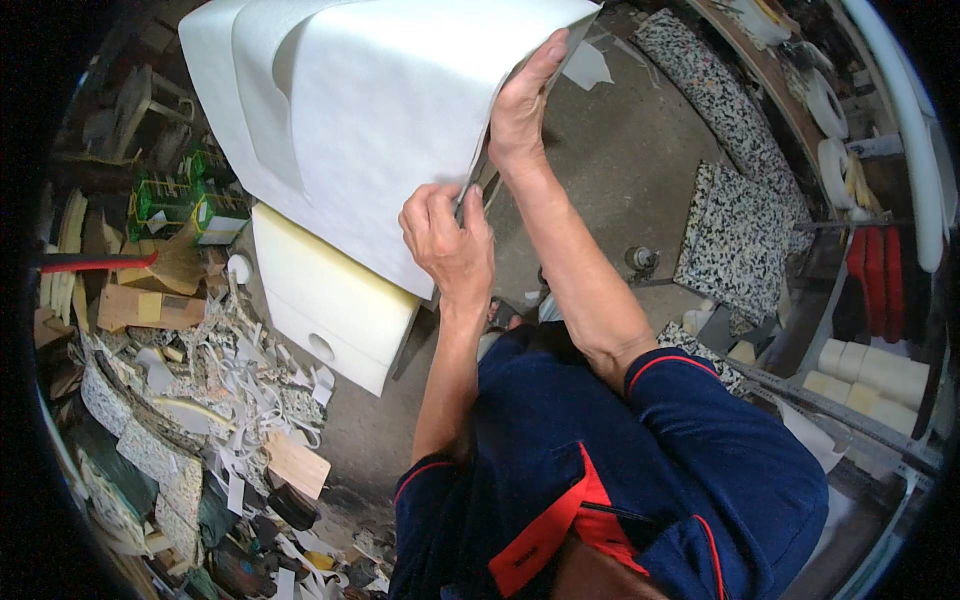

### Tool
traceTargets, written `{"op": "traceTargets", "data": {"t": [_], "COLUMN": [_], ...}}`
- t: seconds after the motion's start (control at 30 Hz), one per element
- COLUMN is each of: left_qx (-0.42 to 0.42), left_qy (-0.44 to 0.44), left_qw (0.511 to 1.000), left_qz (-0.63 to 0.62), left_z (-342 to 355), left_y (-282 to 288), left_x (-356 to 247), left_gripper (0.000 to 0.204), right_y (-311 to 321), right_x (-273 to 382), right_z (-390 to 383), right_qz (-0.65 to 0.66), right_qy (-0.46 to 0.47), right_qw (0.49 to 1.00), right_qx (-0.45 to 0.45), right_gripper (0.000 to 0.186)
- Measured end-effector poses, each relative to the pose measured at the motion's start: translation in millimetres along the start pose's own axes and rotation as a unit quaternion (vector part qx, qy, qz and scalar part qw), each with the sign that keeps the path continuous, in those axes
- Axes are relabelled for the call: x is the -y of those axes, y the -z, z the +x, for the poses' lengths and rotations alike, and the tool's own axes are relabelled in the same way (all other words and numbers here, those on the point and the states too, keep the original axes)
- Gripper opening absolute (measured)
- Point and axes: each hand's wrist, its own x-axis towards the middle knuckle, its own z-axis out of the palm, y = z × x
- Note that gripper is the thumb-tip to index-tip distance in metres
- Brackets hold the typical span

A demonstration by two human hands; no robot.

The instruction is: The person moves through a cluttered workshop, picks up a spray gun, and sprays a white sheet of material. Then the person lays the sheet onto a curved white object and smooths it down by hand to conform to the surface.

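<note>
A large white sheet, smooth and soft-looking, covers the top of a block-like piece in front of me, with a loose fold at its far left. My left hand is closed on the sheet's near right edge, fingers on top and thumb at the side. Farther along that same edge, my right hand lies stretched out against the side, pointing away from me; some of its fingers are hidden. Under the sheet's near left part, a pale yellow foam block with a round hole in its white face sticks out.
Offcuts and white strips are heaped on the floor at left, near green boxes and a broom. Speckled foam slabs lie at right. Beyond them stands a rack with white rolls.
</note>
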Motion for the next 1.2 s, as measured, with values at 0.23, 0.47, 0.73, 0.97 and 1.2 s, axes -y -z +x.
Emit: {"op": "traceTargets", "data": {"t": [0.23,0.47,0.73,0.97,1.2], "left_qx": [-0.02,0.014,0.076,0.076,0.071], "left_qy": [0.0,0.029,0.183,0.229,0.198], "left_qw": [1.0,0.999,0.971,0.966,0.974], "left_qz": [-0.006,0.0,-0.134,-0.09,-0.085], "left_z": [1,-5,-15,-7,-10], "left_y": [-2,-2,0,5,5], "left_x": [1,-3,-14,-3,-1], "left_gripper": [0.018,0.015,0.016,0.019,0.018], "right_y": [6,13,5,1,-2], "right_x": [-13,-11,-27,-34,-37], "right_z": [3,-7,-7,-11,-11], "right_qz": [0.063,0.015,-0.081,-0.066,-0.07], "right_qy": [0.027,0.008,0.016,0.054,0.074], "right_qw": [0.997,0.999,0.997,0.996,0.994], "right_qx": [0.042,0.029,-0.001,-0.034,-0.047], "right_gripper": [0.096,0.095,0.077,0.076,0.075]}}
